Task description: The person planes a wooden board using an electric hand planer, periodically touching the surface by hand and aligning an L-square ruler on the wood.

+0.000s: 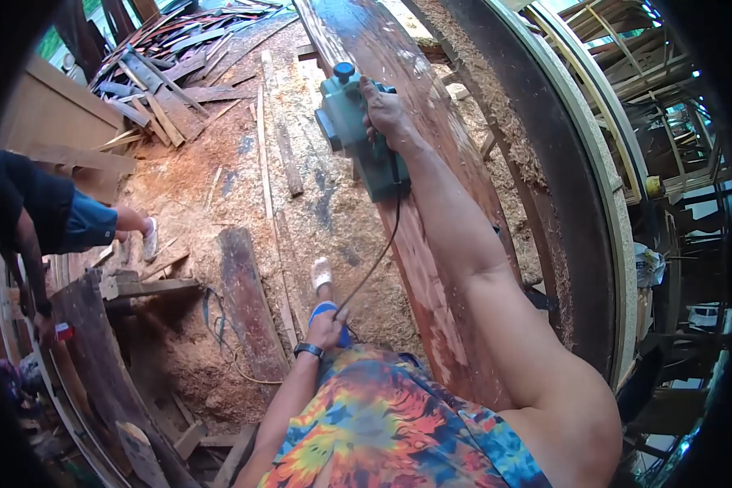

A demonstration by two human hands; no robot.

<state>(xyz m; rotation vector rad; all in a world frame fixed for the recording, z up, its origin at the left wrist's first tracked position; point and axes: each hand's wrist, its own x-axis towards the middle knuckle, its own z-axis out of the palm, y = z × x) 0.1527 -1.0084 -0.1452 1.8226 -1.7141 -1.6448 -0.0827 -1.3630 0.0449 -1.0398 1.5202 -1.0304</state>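
A green electric hand planer [356,130] with a dark front knob sits on a long reddish-brown plank [431,281]. My right hand [386,114] is wrapped round the planer's handle, with the arm stretched forward along the board. From the tool's rear, a dark power cord [389,244] runs back to my left hand [325,328], whose fingers are closed on it near my waist. Part of the plank's surface looks paler and streaked.
Wood shavings [220,187] cover the ground. Scrap boards [179,65] are heaped at the far left, and a loose board [252,305] lies by my left side. Another person [57,211] stands at the left. A dark beam [577,203] runs along the right.
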